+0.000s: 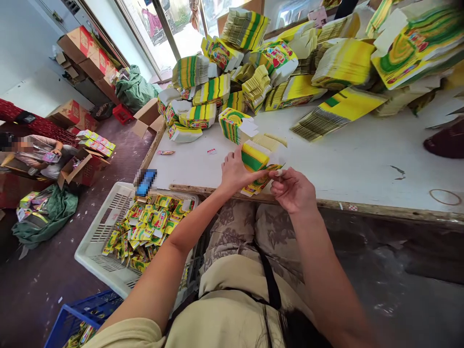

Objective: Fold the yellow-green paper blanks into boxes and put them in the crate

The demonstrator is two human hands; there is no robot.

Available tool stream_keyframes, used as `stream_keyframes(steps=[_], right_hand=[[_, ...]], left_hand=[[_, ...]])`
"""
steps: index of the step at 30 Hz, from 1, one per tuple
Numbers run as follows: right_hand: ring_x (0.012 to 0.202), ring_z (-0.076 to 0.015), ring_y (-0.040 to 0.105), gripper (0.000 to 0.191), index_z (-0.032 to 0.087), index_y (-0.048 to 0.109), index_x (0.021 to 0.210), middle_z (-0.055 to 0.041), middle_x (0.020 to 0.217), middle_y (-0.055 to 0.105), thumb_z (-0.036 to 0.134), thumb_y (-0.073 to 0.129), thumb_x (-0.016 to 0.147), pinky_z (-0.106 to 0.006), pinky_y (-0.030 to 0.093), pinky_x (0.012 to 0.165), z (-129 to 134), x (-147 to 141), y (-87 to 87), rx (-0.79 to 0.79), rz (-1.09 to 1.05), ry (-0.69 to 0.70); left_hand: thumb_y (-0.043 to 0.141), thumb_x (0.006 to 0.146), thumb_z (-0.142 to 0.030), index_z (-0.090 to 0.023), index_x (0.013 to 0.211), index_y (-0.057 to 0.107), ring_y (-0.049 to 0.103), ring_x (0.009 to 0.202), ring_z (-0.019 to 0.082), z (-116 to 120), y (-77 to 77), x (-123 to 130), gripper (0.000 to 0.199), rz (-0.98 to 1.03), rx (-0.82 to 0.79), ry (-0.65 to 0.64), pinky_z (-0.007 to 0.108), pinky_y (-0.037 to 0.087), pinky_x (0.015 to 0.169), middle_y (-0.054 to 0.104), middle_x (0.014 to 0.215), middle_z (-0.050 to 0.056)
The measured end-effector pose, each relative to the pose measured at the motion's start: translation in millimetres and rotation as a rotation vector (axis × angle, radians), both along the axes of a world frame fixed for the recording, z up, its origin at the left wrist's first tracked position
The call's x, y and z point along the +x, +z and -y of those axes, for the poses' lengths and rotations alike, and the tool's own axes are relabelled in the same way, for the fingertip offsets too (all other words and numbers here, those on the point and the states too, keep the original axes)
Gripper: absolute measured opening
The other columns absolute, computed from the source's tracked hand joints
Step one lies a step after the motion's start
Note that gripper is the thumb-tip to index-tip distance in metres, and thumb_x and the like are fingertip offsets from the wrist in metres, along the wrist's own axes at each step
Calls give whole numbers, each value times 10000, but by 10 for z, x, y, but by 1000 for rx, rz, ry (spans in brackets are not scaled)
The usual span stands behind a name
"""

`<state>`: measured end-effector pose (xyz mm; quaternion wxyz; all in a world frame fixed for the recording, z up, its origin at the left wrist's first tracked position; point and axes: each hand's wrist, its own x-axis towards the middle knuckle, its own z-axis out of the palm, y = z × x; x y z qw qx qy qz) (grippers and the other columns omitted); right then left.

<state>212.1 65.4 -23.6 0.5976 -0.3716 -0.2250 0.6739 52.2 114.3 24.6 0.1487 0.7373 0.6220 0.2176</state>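
Note:
At the table's front edge, my left hand point(234, 171) is closed round the near side of a bundle of flat yellow-and-green cartons point(255, 157), its thumb stretched across toward my other hand. The bundle stands partly on the table, with pale flaps fanned out at its far end. My right hand point(293, 189) is at the bundle's right side, with thumb and fingers pinched together. Something small and whitish shows at those fingertips; I cannot make out what it is. Just behind stands another carton bundle point(232, 125) with white flaps.
Many carton bundles point(273, 58) are piled along the back of the white table point(348, 169). A rubber band point(445, 196) lies at right. At left, a phone point(146, 182) sits above a white crate point(97, 232) of small filled boxes. A blue crate point(68, 314) and a seated person point(39, 152) are farther left.

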Motion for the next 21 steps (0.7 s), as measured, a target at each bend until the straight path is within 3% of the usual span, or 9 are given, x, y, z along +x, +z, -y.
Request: stream_keyframes(steps=[2,4,7,10,13,15,18,21], right_hand=[[380,-54,289,326,217,595,726,33,583,586,474,783,659,-208,254,352,14,25,83,-36,4,114],[354,-44,224,354,209,599,726,87,458,438,464,832,648,-200,215,352,23,61,166,-4,26,172],[366,-57,247,352,214,581,675,111,418,301,467,825,684,-224,333,409,1,114,264,119,20,87],[447,-107,394,393,233,523,601,65,473,368,525,753,729,-293,453,502,-65,149,333,223,0,-68],[474,-126,430,347,245,567,648,30,538,474,545,708,751,-286,401,437,-127,190,398,256,-23,-122],[415,-98,350,302,238,629,726,42,520,475,522,728,748,-251,306,371,-146,236,442,230,-42,-19],[359,-62,170,272,212,676,793,98,422,343,465,765,750,-219,213,327,-142,306,506,197,-54,201],[361,-60,118,229,198,677,782,129,384,253,397,785,746,-199,239,329,-122,320,570,226,-88,197]], left_hand=[[774,629,-701,-202,1424,368,534,1248,353,7,3,-12,1023,3,14,-7,471,423,1017,569,1291,174],[779,624,-700,-198,1408,385,547,1229,352,10,6,-19,1011,9,30,-18,473,430,1007,578,1278,172],[793,619,-679,-205,1398,393,547,1228,355,10,36,-16,995,6,61,-56,475,439,993,581,1275,167],[816,600,-655,-213,1404,384,549,1218,354,24,125,-1,1014,-14,108,-107,481,444,989,582,1266,158],[848,572,-616,-230,1418,369,550,1212,349,56,252,9,1046,-33,153,-146,484,447,993,579,1267,149],[859,566,-590,-233,1426,363,548,1210,352,76,327,2,1054,-46,176,-150,491,447,996,577,1265,148],[862,566,-574,-229,1430,358,551,1204,351,96,387,-31,1058,-46,183,-155,493,447,1004,577,1252,144],[852,573,-593,-246,1438,342,549,1207,337,116,390,-67,1062,-28,196,-195,483,440,1023,570,1268,133]])
